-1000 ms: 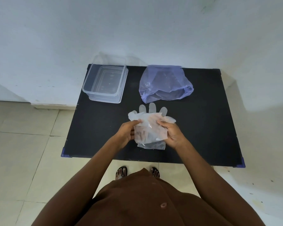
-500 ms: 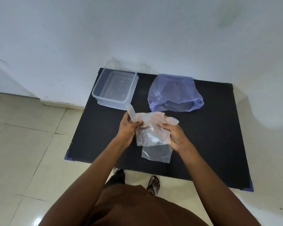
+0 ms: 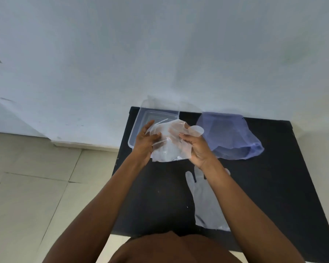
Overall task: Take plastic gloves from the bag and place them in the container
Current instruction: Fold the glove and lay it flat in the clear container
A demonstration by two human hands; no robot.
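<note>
A crumpled bunch of clear plastic gloves (image 3: 169, 141) is held between my left hand (image 3: 145, 142) and my right hand (image 3: 195, 147), raised in front of the clear plastic container (image 3: 141, 120) at the table's back left. The hands and gloves hide much of the container. A translucent blue bag (image 3: 230, 137) lies at the back, right of the container, its mouth facing right. One more clear glove (image 3: 205, 198) lies flat on the black table (image 3: 156, 196) under my right forearm, fingers pointing away from me.
A white wall rises directly behind the table. Pale floor tiles lie to the left of the table. My brown shirt fills the bottom edge of the view.
Both hands have carried the bunched gloves away from me toward the container. One glove has dropped away and now lies flat on the table. The camera has tilted up.
</note>
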